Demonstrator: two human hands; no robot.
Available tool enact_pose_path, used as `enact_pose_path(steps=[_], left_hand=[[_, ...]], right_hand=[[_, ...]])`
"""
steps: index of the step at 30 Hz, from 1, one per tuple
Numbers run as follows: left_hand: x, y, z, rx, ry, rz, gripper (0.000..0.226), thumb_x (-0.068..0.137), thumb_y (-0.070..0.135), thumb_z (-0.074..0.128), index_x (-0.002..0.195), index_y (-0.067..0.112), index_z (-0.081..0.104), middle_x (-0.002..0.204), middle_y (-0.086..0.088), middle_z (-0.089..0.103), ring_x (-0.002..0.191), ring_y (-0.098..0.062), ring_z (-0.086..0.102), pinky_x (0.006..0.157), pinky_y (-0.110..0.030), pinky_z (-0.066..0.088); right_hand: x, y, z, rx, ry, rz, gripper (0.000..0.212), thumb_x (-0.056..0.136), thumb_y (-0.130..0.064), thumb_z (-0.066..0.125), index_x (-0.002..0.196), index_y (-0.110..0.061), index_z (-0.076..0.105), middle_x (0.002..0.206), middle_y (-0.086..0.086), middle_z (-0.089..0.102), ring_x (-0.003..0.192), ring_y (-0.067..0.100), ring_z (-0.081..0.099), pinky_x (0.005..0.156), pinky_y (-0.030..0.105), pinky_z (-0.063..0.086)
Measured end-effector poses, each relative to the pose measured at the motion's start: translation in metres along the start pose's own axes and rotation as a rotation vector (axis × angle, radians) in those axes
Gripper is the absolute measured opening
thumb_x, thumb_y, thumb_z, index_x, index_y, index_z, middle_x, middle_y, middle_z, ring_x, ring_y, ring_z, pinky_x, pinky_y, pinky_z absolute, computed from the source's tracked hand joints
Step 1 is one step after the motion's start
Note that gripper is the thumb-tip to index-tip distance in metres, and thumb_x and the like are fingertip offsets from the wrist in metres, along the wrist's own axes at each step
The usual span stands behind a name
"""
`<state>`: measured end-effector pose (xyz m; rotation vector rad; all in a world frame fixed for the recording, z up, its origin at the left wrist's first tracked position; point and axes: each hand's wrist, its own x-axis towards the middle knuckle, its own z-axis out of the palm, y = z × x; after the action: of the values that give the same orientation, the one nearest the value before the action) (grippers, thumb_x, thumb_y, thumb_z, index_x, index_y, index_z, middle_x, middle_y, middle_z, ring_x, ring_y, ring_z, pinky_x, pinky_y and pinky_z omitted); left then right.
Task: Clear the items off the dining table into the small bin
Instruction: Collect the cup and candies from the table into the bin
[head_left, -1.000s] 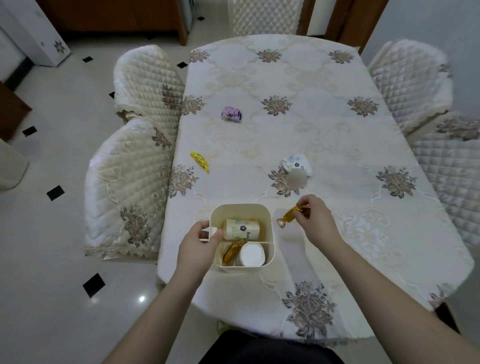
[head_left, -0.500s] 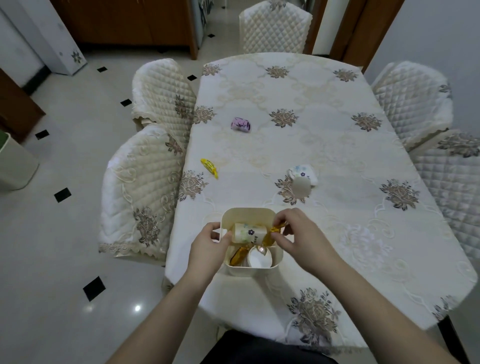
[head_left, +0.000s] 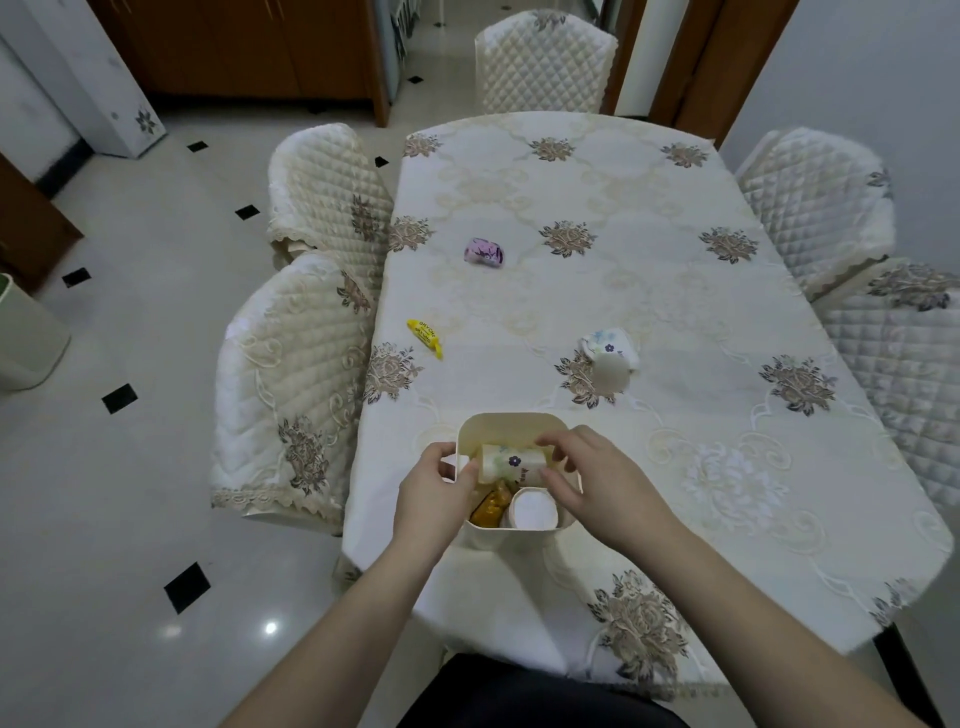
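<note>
The small cream bin stands near the front edge of the dining table. It holds a flowered paper cup lying on its side, a white cup and a gold wrapper. My left hand grips the bin's left rim. Over the bin's right side, my right hand hovers with its fingers apart and nothing visible in them. On the cloth lie a purple packet, a yellow wrapper and a tipped paper cup.
Quilted chairs stand around the table: two on the left, one at the far end, two on the right. A pale green bin stands on the tiled floor at far left.
My right hand carried a gold wrapper from the cloth over to the bin; the wrapper no longer shows in the fingers. My left hand stayed on the bin's rim.
</note>
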<state>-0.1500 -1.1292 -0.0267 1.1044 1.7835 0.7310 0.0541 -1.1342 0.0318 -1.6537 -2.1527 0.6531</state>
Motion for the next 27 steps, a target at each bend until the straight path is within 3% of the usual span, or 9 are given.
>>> enact_pose_path(steps=[9, 12, 16, 22, 27], left_hand=[[0.002, 0.000, -0.002, 0.028, -0.025, 0.011, 0.032, 0.090, 0.045, 0.063, 0.118, 0.031, 0.061, 0.095, 0.007, 0.066, 0.085, -0.011, 0.065, 0.069, -0.030, 0.049], [0.004, 0.001, -0.003, -0.022, -0.034, -0.004, 0.032, 0.089, 0.042, 0.067, 0.118, 0.027, 0.062, 0.097, 0.003, 0.067, 0.087, -0.013, 0.065, 0.074, -0.033, 0.052], [0.004, 0.002, -0.005, -0.112, -0.066, -0.025, 0.034, 0.088, 0.037, 0.072, 0.118, 0.023, 0.064, 0.102, -0.006, 0.069, 0.093, -0.025, 0.070, 0.088, -0.048, 0.057], [0.002, 0.019, 0.010, -0.141, -0.036, -0.027, 0.034, 0.088, 0.030, 0.075, 0.120, 0.021, 0.066, 0.099, -0.008, 0.069, 0.092, -0.027, 0.070, 0.086, -0.047, 0.058], [0.011, 0.039, 0.032, -0.139, -0.028, -0.044, 0.033, 0.088, 0.027, 0.075, 0.120, 0.022, 0.066, 0.101, -0.009, 0.068, 0.095, -0.028, 0.068, 0.089, -0.050, 0.057]], right_hand=[[-0.005, 0.024, -0.007, -0.056, 0.088, 0.126, 0.031, 0.094, -0.035, 0.053, 0.123, -0.026, 0.054, 0.106, -0.007, 0.052, 0.089, 0.002, 0.048, 0.077, 0.022, 0.039], [-0.007, 0.035, -0.009, -0.059, 0.107, 0.161, 0.032, 0.094, -0.032, 0.054, 0.125, -0.023, 0.054, 0.113, -0.004, 0.054, 0.099, 0.008, 0.053, 0.081, 0.023, 0.040], [-0.006, 0.052, -0.019, -0.068, 0.121, 0.195, 0.033, 0.094, -0.031, 0.054, 0.126, -0.022, 0.053, 0.122, -0.002, 0.053, 0.109, 0.013, 0.055, 0.084, 0.027, 0.043], [0.010, 0.084, -0.037, -0.179, 0.083, 0.176, 0.036, 0.094, -0.030, 0.054, 0.128, -0.019, 0.053, 0.125, 0.004, 0.054, 0.111, 0.024, 0.054, 0.091, 0.038, 0.045], [0.038, 0.118, -0.042, -0.294, 0.059, 0.165, 0.037, 0.092, -0.029, 0.054, 0.127, -0.017, 0.053, 0.122, 0.007, 0.056, 0.107, 0.029, 0.054, 0.085, 0.041, 0.045]])
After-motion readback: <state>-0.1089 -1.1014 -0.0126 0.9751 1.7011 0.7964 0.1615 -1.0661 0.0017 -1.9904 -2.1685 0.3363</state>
